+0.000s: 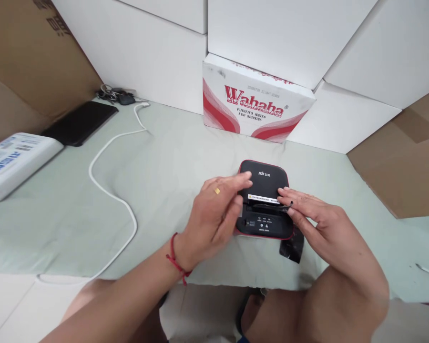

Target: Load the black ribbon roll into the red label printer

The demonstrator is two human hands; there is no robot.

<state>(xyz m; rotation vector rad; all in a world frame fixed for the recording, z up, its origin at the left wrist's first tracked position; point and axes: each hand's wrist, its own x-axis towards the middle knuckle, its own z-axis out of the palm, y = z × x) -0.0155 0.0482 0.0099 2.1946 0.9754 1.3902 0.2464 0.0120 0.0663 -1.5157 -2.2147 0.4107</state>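
Head view: blk device btwn L hand (thumb apart) & R hand (unclear).

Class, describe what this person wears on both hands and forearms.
The left hand bears a small yellow piece, possibly a ring, with a red cord bracelet at the wrist, its ends loose. The right hand shows no jewellery. No sleeves show.

Black device with red edging
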